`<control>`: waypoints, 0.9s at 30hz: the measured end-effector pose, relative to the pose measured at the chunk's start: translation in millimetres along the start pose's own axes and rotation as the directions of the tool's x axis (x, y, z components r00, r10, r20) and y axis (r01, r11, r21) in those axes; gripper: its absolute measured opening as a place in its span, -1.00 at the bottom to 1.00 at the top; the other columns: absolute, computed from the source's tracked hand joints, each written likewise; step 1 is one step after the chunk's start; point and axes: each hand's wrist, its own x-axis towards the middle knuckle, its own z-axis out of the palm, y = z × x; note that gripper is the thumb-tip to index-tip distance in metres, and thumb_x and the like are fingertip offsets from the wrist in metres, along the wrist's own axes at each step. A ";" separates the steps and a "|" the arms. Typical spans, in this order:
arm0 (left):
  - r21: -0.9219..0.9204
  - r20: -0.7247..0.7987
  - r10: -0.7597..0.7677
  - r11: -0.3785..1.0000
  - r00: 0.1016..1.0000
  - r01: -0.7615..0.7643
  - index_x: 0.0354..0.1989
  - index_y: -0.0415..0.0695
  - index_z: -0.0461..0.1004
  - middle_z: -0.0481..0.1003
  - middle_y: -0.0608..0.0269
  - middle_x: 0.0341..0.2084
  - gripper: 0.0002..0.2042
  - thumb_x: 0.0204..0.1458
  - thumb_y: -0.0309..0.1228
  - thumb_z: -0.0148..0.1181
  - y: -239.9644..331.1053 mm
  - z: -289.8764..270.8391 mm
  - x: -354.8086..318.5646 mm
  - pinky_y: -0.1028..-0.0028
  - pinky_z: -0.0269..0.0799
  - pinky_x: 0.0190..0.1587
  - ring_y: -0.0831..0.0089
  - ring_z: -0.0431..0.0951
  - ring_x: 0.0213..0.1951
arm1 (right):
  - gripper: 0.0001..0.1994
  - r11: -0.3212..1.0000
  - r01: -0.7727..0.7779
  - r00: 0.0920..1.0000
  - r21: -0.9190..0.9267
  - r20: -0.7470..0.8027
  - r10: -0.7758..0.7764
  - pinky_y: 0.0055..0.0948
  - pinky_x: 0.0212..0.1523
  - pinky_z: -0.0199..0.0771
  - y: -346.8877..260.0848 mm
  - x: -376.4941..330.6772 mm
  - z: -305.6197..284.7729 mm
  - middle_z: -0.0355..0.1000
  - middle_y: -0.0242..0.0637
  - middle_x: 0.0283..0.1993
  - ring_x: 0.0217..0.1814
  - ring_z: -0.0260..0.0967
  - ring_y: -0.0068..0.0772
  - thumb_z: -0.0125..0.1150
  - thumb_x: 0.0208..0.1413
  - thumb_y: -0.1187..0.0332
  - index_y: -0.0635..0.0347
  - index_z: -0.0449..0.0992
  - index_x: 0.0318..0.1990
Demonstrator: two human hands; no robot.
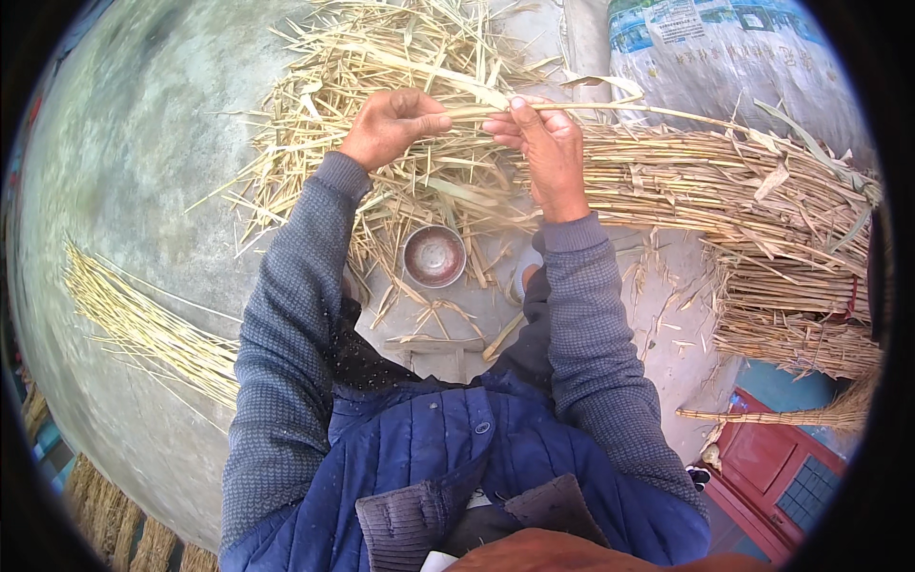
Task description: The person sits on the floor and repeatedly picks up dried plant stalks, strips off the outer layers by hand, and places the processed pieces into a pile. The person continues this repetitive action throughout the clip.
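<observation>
Head view: a left hand (383, 132) and right hand (550, 157) pinch a slender, straw-coloured dry stalk (472, 112) between closed fingers (527, 118), over loose pale-yellow husks (319, 119).

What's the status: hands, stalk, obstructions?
Left hand, right hand: both pinching dry stalk. Stalk extends rightward past right hand. Nothing visibly blocking; bowl clear of hands.
</observation>
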 end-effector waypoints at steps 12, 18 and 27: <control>-0.457 -0.483 -0.013 0.857 0.875 -0.240 -0.27 -0.18 0.56 0.62 0.28 -0.44 -0.83 0.16 -0.34 0.33 -7.7 -89.3 -1.6 0.69 0.26 -0.47 0.69 0.31 -0.56 | -0.70 0.998 -0.046 0.997 0.033 -0.056 0.047 -0.61 -0.25 0.59 9.6 1.8 -30.1 0.58 -0.08 -0.23 -0.22 0.61 -0.38 0.17 0.31 0.30 0.47 0.49 -0.06; 0.893 -0.322 0.414 0.432 0.852 0.128 -0.27 -0.07 0.55 0.62 0.28 -0.37 -0.71 0.03 -0.12 0.35 -16.3 -75.5 -10.2 0.24 0.22 -0.15 0.26 0.48 -0.26 | -0.69 0.999 -0.047 0.998 0.022 -0.040 0.048 -0.58 -0.23 0.61 9.8 3.4 -27.2 0.58 -0.04 -0.20 -0.21 0.61 -0.37 0.18 0.31 0.30 0.48 0.47 -0.05; 0.734 0.103 0.576 0.506 0.811 -0.452 -0.28 -0.12 0.62 0.60 0.26 -0.42 -0.82 0.02 -0.29 0.36 19.6 17.3 3.8 0.30 0.37 -0.14 0.26 0.54 -0.27 | -0.72 0.995 0.072 0.997 0.064 -0.023 -0.070 -0.54 -0.21 0.63 4.2 7.9 -17.2 0.56 -0.09 -0.17 -0.18 0.61 -0.35 0.16 0.32 0.34 0.44 0.44 0.00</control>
